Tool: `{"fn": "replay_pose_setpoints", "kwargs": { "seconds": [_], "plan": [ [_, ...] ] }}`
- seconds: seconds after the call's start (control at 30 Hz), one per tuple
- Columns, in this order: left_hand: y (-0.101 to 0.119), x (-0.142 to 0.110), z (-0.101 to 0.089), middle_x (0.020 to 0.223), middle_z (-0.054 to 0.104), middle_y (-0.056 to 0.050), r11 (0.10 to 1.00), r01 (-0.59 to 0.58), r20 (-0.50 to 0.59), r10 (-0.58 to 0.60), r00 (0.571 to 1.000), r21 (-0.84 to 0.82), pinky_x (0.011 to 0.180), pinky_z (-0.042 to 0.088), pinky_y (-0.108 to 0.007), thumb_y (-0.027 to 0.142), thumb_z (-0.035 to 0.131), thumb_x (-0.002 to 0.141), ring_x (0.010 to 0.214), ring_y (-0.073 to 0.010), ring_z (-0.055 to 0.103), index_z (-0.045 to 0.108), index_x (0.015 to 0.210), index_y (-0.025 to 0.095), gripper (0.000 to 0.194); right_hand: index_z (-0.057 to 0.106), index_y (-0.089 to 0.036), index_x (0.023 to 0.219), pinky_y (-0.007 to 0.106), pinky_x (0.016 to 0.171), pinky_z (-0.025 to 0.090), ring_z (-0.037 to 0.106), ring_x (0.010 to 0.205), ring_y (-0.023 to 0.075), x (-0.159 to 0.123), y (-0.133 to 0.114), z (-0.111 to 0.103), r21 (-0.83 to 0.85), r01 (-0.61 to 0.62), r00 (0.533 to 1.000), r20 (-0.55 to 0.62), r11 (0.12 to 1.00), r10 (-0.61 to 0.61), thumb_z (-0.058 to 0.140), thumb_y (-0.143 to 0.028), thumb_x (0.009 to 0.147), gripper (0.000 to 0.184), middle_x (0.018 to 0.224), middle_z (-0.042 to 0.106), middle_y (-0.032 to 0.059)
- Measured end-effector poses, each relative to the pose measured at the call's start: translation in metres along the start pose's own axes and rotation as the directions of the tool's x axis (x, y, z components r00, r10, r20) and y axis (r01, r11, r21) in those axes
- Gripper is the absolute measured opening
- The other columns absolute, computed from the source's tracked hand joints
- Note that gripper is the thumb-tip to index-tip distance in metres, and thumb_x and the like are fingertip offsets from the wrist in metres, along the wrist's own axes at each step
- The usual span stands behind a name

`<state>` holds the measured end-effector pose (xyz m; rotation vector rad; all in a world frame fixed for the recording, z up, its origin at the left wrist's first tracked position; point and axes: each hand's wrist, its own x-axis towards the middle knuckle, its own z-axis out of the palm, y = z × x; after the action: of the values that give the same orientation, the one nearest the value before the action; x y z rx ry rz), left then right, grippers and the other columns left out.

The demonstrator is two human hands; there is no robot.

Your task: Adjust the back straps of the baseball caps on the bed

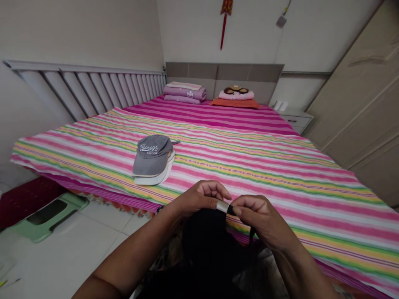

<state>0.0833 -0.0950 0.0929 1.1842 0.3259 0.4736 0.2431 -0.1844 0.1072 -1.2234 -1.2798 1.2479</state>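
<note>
Low in the middle, a black cap hangs beneath both hands, its lower part merging with the dark below. My left hand pinches the silver metal buckle on the cap's back strap between thumb and fingers. Just to its right, my right hand is closed on the black strap where it comes out of the buckle. A loose dark end dangles under the right hand. On the bed ahead lies a stack of caps, a grey cap with white lettering above pale ones.
A striped sheet covers the bed. Folded purple bedding and a pink pillow lie by the headboard. A white radiator lines the left wall. A green stool stands on the tiled floor; a nightstand is at right.
</note>
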Motion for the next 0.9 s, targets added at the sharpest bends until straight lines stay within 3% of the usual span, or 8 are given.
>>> {"fn": "replay_pose_setpoints", "kwargs": {
  "seconds": [0.1, 0.23, 0.4, 0.57, 0.77, 0.9],
  "plan": [
    [-0.004, 0.0, 0.002, 0.06, 0.055, 0.002, 0.996, -0.089, -0.05, 0.089, 0.995, 0.012, 0.05, 0.032, -0.017, 0.027, 0.073, 0.057, 0.051, -0.0051, 0.046, 0.058, 0.072, 0.013, 0.026, 0.063, -0.012, 0.063, 0.021, 0.04, 0.016, 0.023, 0.044, 0.0052, 0.001, 0.004, 0.002, 0.085, -0.039, 0.998, -0.04, 0.996, 0.043, 0.065, -0.035, 0.065, 0.024, 0.046, 0.037, -0.0054],
    [-0.009, -0.002, 0.0, 0.062, 0.055, 0.001, 0.992, -0.097, -0.101, 0.105, 0.989, 0.076, 0.052, 0.033, -0.018, 0.028, 0.07, 0.061, 0.054, -0.0062, 0.047, 0.059, 0.072, 0.011, 0.023, 0.063, -0.013, 0.062, 0.02, 0.038, 0.013, 0.021, 0.041, 0.0042, 0.001, 0.011, 0.007, 0.243, -0.059, 0.994, -0.079, 0.968, 0.08, 0.068, -0.034, 0.062, 0.022, 0.043, 0.033, -0.0071],
    [-0.014, -0.005, -0.005, 0.076, 0.056, -0.003, 0.972, -0.168, 0.007, 0.169, 0.986, 0.164, 0.063, 0.036, -0.021, 0.029, 0.071, 0.059, 0.069, -0.0111, 0.05, 0.061, 0.086, 0.012, 0.033, 0.062, -0.013, 0.062, 0.02, 0.038, 0.011, 0.019, 0.04, 0.0038, -0.001, 0.015, 0.011, 0.381, -0.063, 0.99, -0.09, 0.922, 0.105, 0.069, -0.033, 0.062, 0.021, 0.041, 0.03, -0.0083],
    [-0.014, -0.005, -0.001, 0.075, 0.056, -0.003, 0.954, -0.209, -0.051, 0.225, 0.973, 0.216, 0.065, 0.038, -0.023, 0.026, 0.07, 0.062, 0.07, -0.0117, 0.05, 0.061, 0.084, 0.012, 0.027, 0.059, -0.013, 0.06, 0.02, 0.038, 0.011, 0.018, 0.04, 0.0041, 0.0, 0.018, 0.012, 0.423, -0.057, 0.991, -0.087, 0.905, 0.104, 0.068, -0.033, 0.063, 0.022, 0.041, 0.029, -0.0087],
    [-0.013, -0.002, 0.004, 0.081, 0.055, -0.004, 0.911, -0.302, -0.042, 0.326, 0.944, 0.283, 0.068, 0.038, -0.024, 0.025, 0.068, 0.065, 0.073, -0.0125, 0.05, 0.062, 0.083, 0.014, 0.022, 0.054, -0.014, 0.06, 0.021, 0.039, 0.011, 0.018, 0.04, 0.0047, 0.0, 0.021, 0.013, 0.398, -0.062, 0.994, -0.054, 0.915, 0.091, 0.065, -0.034, 0.068, 0.024, 0.043, 0.029, -0.0085],
    [-0.012, -0.001, 0.005, 0.079, 0.052, -0.002, 0.915, -0.282, -0.028, 0.303, 0.953, 0.287, 0.066, 0.036, -0.023, 0.025, 0.066, 0.067, 0.071, -0.0108, 0.047, 0.059, 0.082, 0.013, 0.02, 0.055, -0.014, 0.063, 0.02, 0.04, 0.011, 0.018, 0.041, 0.0046, -0.002, 0.022, 0.012, 0.404, -0.024, 0.998, -0.05, 0.915, 0.048, 0.063, -0.034, 0.07, 0.023, 0.044, 0.029, -0.0088]
  ]
}}
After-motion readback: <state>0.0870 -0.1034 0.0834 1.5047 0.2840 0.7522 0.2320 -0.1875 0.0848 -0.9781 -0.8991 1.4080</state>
